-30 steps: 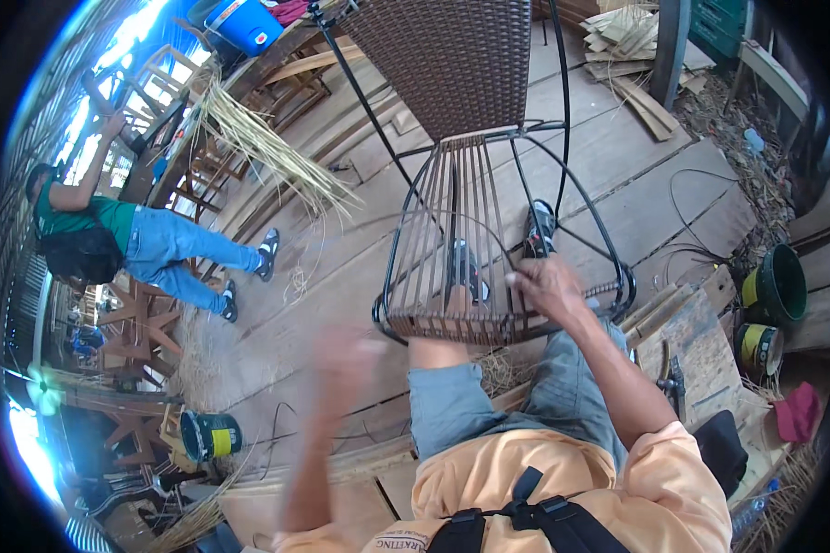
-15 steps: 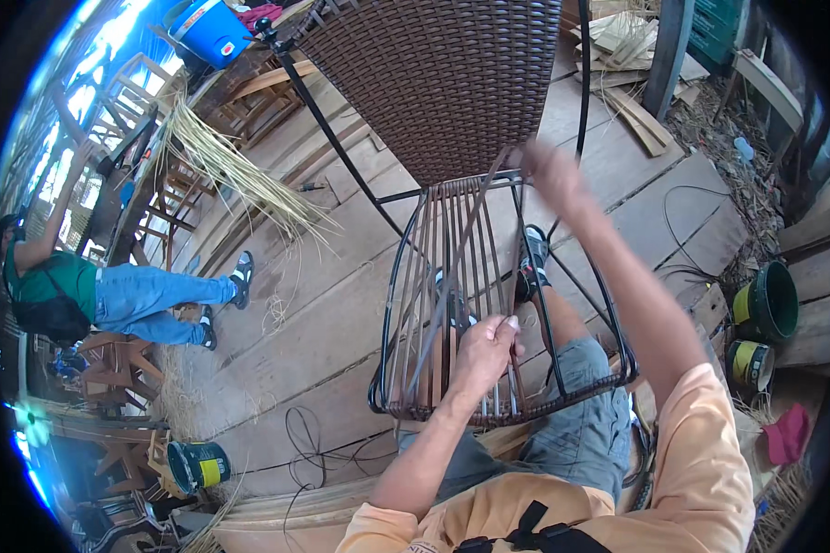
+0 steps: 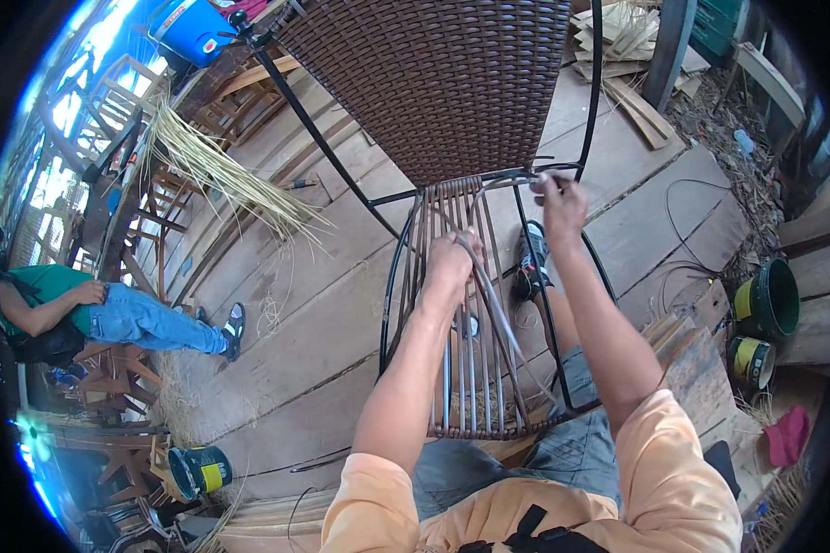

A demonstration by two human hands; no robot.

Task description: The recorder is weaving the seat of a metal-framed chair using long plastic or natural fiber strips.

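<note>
A chair with a black metal frame (image 3: 314, 131) stands before me, its backrest (image 3: 433, 83) closely woven in brown flat strands. Brown strips (image 3: 470, 392) run lengthwise across the seat opening, from the rear rail to the wrapped front rail. My left hand (image 3: 452, 267) is closed on a loose flat strip (image 3: 500, 318) above the middle of the seat; its tail hangs toward the front right. Up by the right end of the rear rail, my right hand (image 3: 561, 201) pinches the strip where it arcs along that rail. The fingertips there are small and partly hidden.
A person in a green shirt (image 3: 51, 300) stands at the left. A bundle of pale fibre strips (image 3: 226, 170) overhangs a bench. Dark buckets (image 3: 767, 301) sit at the right, another bucket (image 3: 199, 471) at lower left. Wood offcuts (image 3: 638, 115) lie on the plank floor (image 3: 286, 341).
My left hand has moved from the seat's front up to its middle. My right hand has shifted slightly right and down. The person at the left has lowered an arm.
</note>
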